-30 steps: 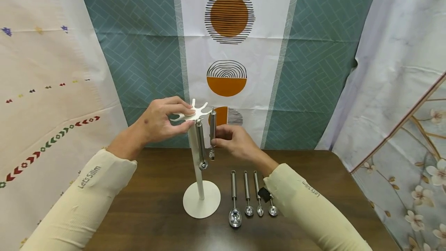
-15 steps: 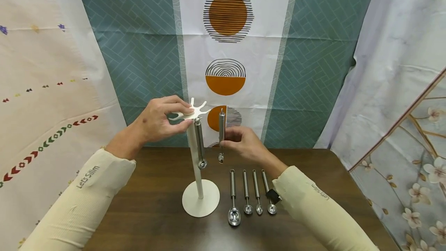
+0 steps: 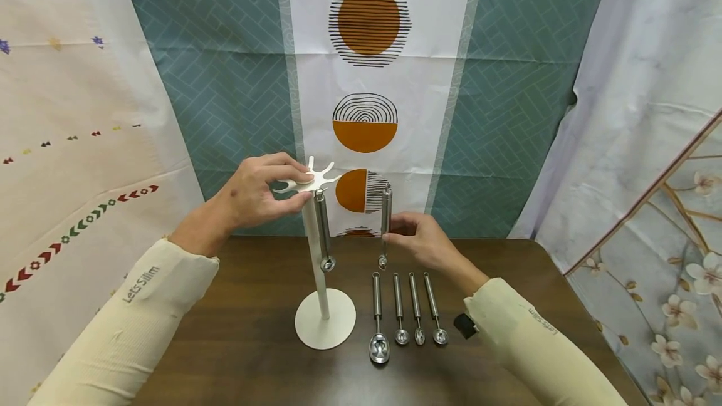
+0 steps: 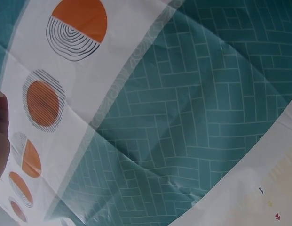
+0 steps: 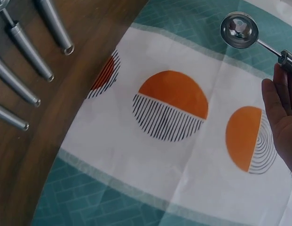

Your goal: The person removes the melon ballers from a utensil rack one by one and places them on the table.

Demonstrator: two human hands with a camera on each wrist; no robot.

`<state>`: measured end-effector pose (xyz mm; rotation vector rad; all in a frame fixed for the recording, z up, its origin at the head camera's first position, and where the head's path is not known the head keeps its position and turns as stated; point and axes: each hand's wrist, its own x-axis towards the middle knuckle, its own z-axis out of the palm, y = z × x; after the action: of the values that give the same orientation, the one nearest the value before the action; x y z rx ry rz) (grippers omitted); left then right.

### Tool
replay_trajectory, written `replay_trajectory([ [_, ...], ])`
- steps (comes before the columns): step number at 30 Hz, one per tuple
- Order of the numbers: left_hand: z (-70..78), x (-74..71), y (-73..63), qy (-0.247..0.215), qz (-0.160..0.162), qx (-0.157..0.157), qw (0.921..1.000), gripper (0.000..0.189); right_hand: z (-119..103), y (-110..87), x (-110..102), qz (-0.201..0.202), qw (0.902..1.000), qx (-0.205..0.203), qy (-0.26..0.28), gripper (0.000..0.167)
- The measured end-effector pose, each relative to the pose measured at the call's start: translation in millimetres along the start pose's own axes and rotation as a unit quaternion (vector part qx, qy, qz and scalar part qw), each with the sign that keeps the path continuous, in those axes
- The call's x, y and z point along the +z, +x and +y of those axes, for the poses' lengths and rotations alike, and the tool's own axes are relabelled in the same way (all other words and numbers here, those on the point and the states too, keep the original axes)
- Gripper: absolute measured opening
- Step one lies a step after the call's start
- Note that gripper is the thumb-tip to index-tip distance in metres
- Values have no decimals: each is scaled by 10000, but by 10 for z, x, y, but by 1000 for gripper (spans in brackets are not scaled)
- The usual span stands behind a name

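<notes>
My left hand (image 3: pixel 262 187) pinches the flat top of a white hook stand (image 3: pixel 323 179), thumb below and fingers above. From one of its arms hangs a steel melon baller (image 3: pixel 323 224), handle up. To the right of the stand, my right hand (image 3: pixel 420 240) grips the handle of another melon baller (image 3: pixel 386 212), held upright in the air with its bowl down. The right wrist view shows this tool's round, shiny bowl (image 5: pixel 239 30) beyond the fingertips. Only an edge of the left hand (image 4: pixel 1 136) appears in the left wrist view.
On the brown table (image 3: pixel 237 331), to the right of the stand's round base (image 3: pixel 310 331), several steel tools lie in a row: a larger oval scoop (image 3: pixel 379 348) and smaller scoops (image 3: pixel 402 336). A patterned cloth (image 3: pixel 366 80) hangs behind the table.
My right hand has carried its melon baller rightward, away from the stand's arm, and slightly down. My left hand keeps its hold on the stand's top.
</notes>
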<state>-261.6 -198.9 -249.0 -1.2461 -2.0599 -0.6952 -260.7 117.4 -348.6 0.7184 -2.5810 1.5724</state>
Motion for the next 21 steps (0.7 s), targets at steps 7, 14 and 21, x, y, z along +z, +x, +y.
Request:
replay_trajectory([
  [7,1,2,-14,34,-13,-55,10000,23,170,-106,-72,100,9994,302,-161,24],
  [14,-3,4,-22,49,9,-16,10000,24,367,-228,-148,197,9975,596,-332,30],
  [21,-5,11,-11,47,47,13,10000,23,544,-323,-235,281,9952,853,-389,34],
])
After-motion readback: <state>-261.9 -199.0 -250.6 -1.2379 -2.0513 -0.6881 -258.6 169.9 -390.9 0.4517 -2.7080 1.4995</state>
